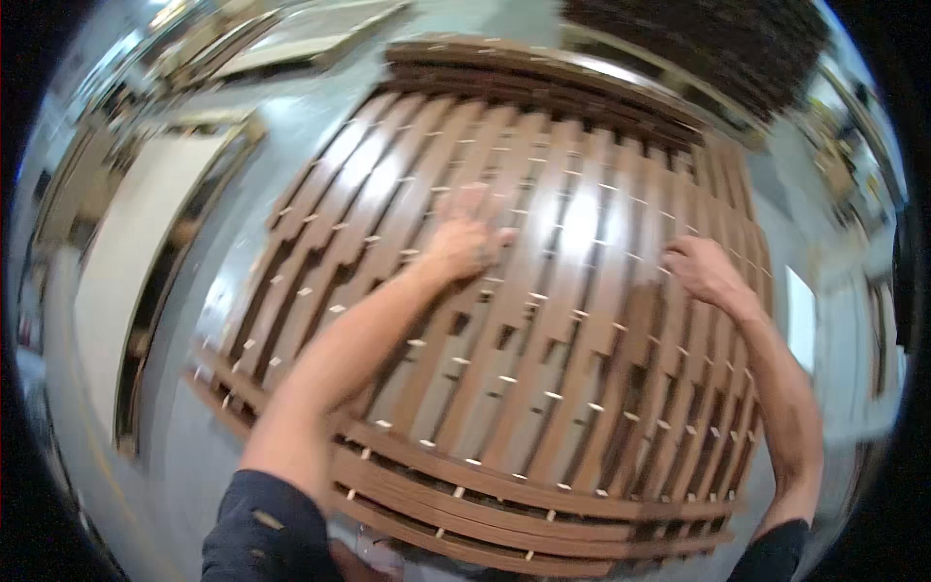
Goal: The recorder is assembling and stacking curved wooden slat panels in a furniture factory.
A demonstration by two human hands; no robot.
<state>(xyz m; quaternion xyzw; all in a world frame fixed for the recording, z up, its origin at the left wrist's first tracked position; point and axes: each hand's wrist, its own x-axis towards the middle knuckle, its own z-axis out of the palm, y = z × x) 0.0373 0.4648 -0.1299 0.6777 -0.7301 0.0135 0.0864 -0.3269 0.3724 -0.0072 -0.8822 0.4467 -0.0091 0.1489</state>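
Many long reddish-brown slats point(555, 233) lie side by side in front of me, their ends stepped, with small white pieces dotted between them. Over the middle of these slats my left hand point(467, 236) is stretched out, palm down and fingers spread; it appears to rest on them and holds nothing visible. Farther right, my right hand point(703, 270) has its fingers curled and pressed together at a slat edge. Whatever it may pinch there is hidden by the fingers and blur.
Brown boards are stacked across the far end point(543, 63) and along the near end point(485, 500). A pallet with a pale sheet point(141, 223) stands at left, another pale-topped pallet point(301, 39) behind it. A dark stack on a pallet point(698, 44) stands far right.
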